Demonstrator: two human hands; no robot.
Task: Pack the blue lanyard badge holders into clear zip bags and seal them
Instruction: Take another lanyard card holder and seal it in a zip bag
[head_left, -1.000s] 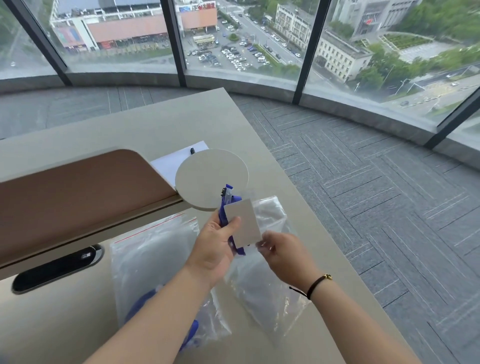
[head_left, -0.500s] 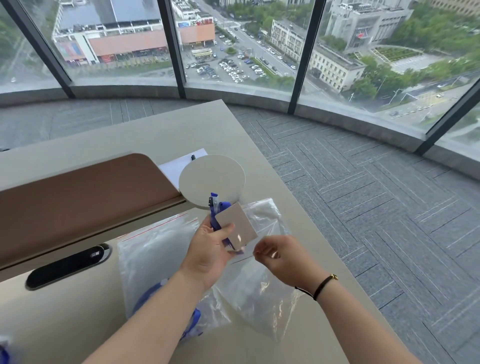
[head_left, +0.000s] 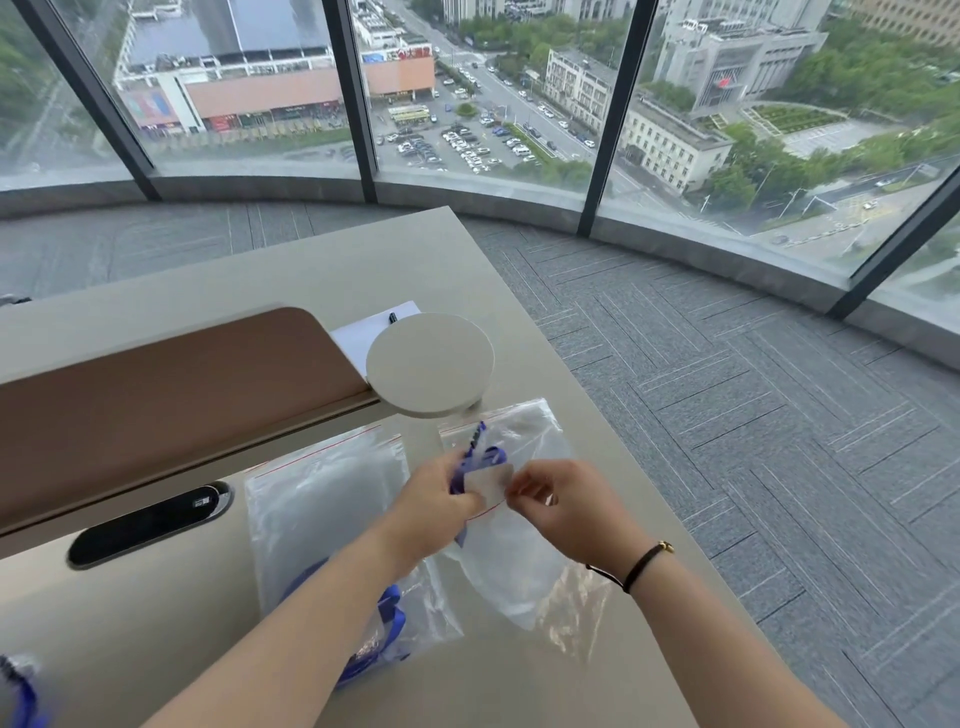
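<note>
My left hand (head_left: 434, 506) grips a badge holder (head_left: 488, 480) with its folded blue lanyard, the card's lower end at the mouth of a clear zip bag (head_left: 524, 561). My right hand (head_left: 563, 506) pinches that bag's red-lined opening, holding it up off the table. To the left a second zip bag (head_left: 332, 499) lies flat on the table (head_left: 234, 649), with a blue lanyard (head_left: 389, 629) inside it, partly hidden under my left forearm. Another blue lanyard (head_left: 21, 696) shows at the bottom left corner.
A round grey disc (head_left: 430, 361) stands just beyond the bags, over a white sheet (head_left: 363, 332) with a black pen. A brown divider panel (head_left: 171, 395) runs along the left. A black oval cable slot (head_left: 150, 522) sits in the table. The table's right edge drops to carpet.
The badge holder has come down from above the bag to its mouth. Both hands have shifted slightly lower and closer together; the view has tilted.
</note>
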